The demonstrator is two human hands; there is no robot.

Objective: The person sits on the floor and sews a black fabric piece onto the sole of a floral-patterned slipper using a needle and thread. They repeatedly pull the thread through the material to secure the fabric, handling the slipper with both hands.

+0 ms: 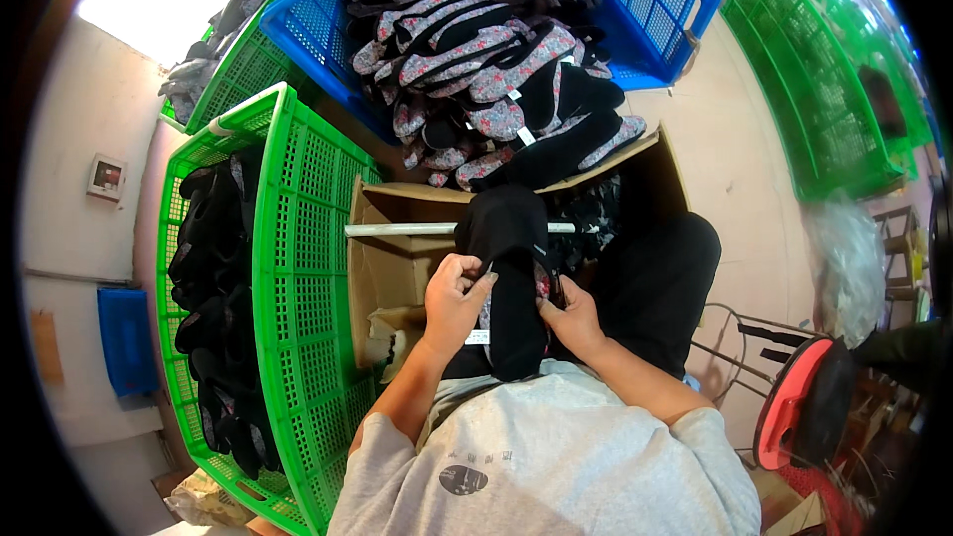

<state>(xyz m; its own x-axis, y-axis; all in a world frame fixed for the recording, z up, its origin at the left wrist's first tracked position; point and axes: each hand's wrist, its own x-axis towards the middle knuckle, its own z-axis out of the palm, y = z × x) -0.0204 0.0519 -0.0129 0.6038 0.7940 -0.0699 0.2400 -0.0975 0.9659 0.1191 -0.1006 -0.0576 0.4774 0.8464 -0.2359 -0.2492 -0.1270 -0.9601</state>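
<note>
We hold a black cloth shoe upper with both hands over a cardboard box.

Our left hand curls its fingers shut around the upper's left edge; our right hand pinches the right edge. The upper drapes over a white rod across the box. A green crate stands left, a blue crate of floral uppers ahead.

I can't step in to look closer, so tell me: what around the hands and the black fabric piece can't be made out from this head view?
- Left hand fingertips: tucked into the black fabric piece, grip unclear.
- Right hand palm: hidden behind the same fabric.
- Cardboard box interior: covered by fabric, hands and the white rod.
- Green crate bottom: cut off at the lower edge.
</note>
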